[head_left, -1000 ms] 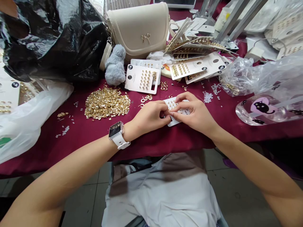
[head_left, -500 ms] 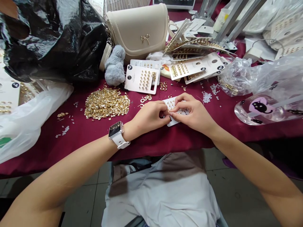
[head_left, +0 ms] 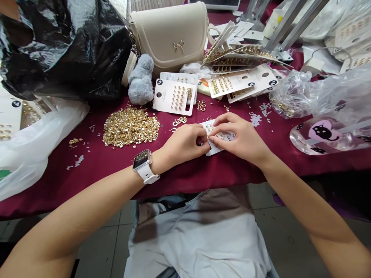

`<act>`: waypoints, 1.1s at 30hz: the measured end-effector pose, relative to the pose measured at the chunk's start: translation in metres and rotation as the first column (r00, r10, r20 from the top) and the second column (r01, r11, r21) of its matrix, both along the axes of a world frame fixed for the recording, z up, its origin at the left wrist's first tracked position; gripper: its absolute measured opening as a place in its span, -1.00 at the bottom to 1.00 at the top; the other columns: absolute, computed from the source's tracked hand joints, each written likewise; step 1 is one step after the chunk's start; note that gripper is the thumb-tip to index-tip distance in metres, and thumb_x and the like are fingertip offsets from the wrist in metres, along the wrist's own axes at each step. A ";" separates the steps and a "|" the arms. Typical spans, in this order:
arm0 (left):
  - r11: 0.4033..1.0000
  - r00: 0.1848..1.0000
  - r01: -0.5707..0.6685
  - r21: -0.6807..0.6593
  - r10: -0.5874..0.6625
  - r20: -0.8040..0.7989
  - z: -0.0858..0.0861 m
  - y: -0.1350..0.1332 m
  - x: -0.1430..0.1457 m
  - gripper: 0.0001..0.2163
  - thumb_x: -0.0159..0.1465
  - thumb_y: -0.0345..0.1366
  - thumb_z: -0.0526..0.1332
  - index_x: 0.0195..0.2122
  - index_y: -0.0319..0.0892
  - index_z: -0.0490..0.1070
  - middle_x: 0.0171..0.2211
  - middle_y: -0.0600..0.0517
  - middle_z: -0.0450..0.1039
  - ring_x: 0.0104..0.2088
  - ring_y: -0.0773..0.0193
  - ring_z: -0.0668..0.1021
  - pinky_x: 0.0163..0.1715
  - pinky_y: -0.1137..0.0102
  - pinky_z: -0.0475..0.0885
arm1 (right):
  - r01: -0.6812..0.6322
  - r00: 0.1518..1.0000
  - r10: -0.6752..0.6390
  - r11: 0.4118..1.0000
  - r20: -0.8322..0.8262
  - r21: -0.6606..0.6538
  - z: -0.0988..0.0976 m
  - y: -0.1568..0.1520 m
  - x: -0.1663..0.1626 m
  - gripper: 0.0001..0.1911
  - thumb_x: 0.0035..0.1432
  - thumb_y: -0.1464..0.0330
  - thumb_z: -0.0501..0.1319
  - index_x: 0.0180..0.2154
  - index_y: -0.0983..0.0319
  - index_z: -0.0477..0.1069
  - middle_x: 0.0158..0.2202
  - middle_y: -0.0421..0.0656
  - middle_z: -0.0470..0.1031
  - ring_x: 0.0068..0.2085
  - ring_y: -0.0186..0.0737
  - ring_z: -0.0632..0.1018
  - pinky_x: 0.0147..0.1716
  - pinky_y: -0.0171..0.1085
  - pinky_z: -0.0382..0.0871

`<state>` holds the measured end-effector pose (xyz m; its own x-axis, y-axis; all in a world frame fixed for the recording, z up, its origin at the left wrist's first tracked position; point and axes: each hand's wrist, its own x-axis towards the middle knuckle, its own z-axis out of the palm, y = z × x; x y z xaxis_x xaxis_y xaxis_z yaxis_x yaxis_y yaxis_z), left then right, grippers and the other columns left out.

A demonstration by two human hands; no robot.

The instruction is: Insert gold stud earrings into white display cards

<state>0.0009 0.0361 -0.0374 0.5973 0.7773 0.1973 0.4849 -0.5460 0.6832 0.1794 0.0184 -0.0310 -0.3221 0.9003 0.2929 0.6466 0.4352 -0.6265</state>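
Note:
A white earring card (head_left: 213, 150) with small gold studs on it lies at a slant near the table's front edge, partly covered by both hands. My left hand (head_left: 185, 142), below a white-strapped watch (head_left: 142, 159), is closed with finger and thumb pinching the card's left edge. My right hand (head_left: 242, 136) reaches over the card from the right. Its thumb and forefinger are pressed together at the card's left part, beside my left fingertips; anything between them is too small to make out. Left of my hands is a heap of small gold earring pieces (head_left: 130, 126).
Gold hoops (head_left: 179, 120) lie loose behind my left hand. Filled earring cards (head_left: 174, 96) rest against a cream handbag (head_left: 171, 31) with a grey plush charm (head_left: 141, 79). Tiny clear earring backs (head_left: 255, 119) are scattered on the right, near a cat-print plastic bag (head_left: 321, 133). A black bag (head_left: 66, 50) stands left.
My right fingertips have shifted slightly on the card and its fingers have curled a little differently. My left hand keeps its grip; the view has moved slightly.

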 end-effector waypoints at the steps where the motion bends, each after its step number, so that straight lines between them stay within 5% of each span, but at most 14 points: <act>1: 1.000 1.000 -0.001 0.003 0.001 0.001 0.000 0.000 0.000 -0.87 0.03 -0.53 0.21 -0.63 -0.28 0.37 -0.60 0.13 0.29 -0.55 0.48 0.32 -0.53 0.55 0.13 | -0.004 1.000 0.004 1.000 0.012 0.010 0.000 0.000 0.000 -0.92 0.03 0.41 0.26 -0.45 0.19 0.54 -0.24 -0.13 0.46 -0.16 -0.22 0.51 -0.08 -0.22 0.39; 33: 0.999 0.999 0.028 0.042 -0.027 -0.025 -0.002 0.001 -0.003 -0.88 0.07 -0.47 0.20 -0.59 -0.27 0.36 -0.58 0.10 0.33 -0.54 0.45 0.33 -0.50 0.53 0.17 | -0.143 0.947 0.137 0.990 0.290 -0.001 0.012 0.008 -0.005 -0.87 0.08 0.47 0.19 -0.45 0.23 0.50 -0.24 -0.08 0.47 -0.14 -0.10 0.44 -0.09 -0.10 0.35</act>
<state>-0.0019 0.0369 -0.0393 0.6233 0.7519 0.2149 0.4854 -0.5874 0.6476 0.1744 0.0263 -0.0188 -0.5179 0.8350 0.1858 0.7299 0.5446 -0.4130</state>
